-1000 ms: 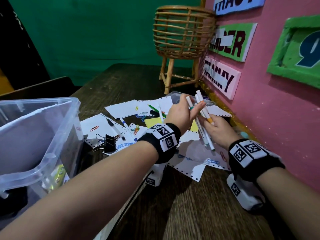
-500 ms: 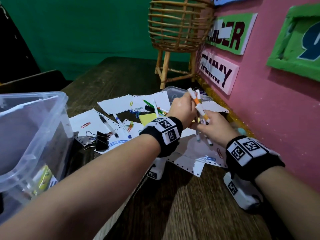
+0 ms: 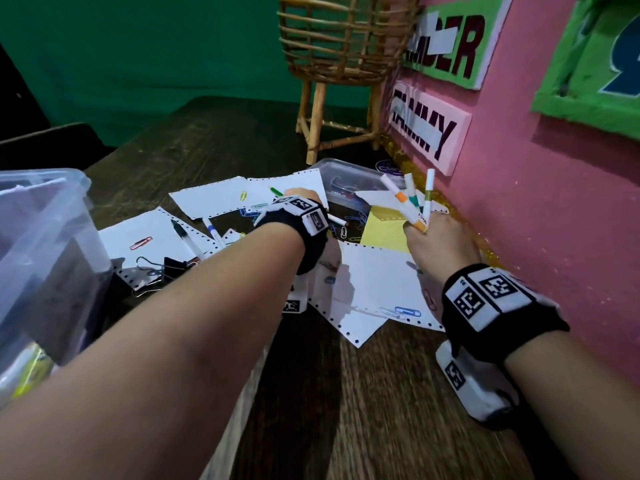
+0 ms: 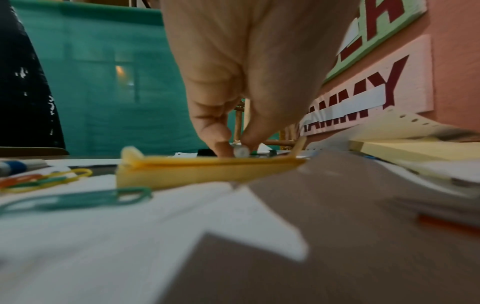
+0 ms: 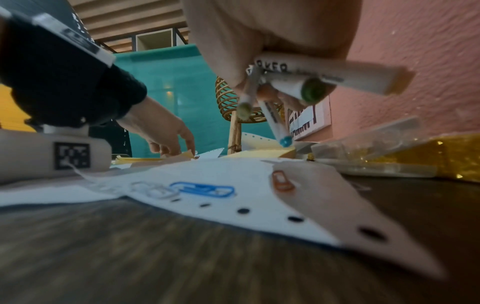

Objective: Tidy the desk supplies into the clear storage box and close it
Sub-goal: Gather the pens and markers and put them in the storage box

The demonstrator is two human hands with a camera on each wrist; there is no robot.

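From the head camera, the large clear plastic storage box [image 3: 45, 258] is sitting open at the left edge of the dark wooden desk [image 3: 363, 410], with only a few yellowish items showing at its bottom; no lid for it is showing. The right hand [image 3: 438, 244] is holding a bunch of white markers with orange, teal and olive bands [image 3: 410, 199], their ends fanning upward near the pink wall [image 3: 536, 202]. The left hand [image 3: 301, 199] is reaching down among the scattered white perforated paper sheets [image 3: 377, 282], close to a white pen with a green end [image 3: 277, 191]. A black-capped pen [image 3: 185, 237], a black binder clip [image 3: 176, 265], coloured paper clips [image 3: 408, 310] and a yellow sticky-note pad [image 3: 384, 233] are lying loose, and a small clear lidless container [image 3: 349, 183] is resting behind them.

From the left wrist, the thumb and fingertips [image 4: 221, 144] are pinching the end of a small white pen-like thing just beyond a yellow pad, with a teal paper clip [image 4: 78, 200] in the foreground.

From the right wrist, the curled fingers are clamping several markers, and a blue paper clip [image 5: 202, 189] is resting on paper below.

I judge the tidying to be in its early part: pens are being gathered, while nearly everything is waiting to go in, and closing the box is far off.
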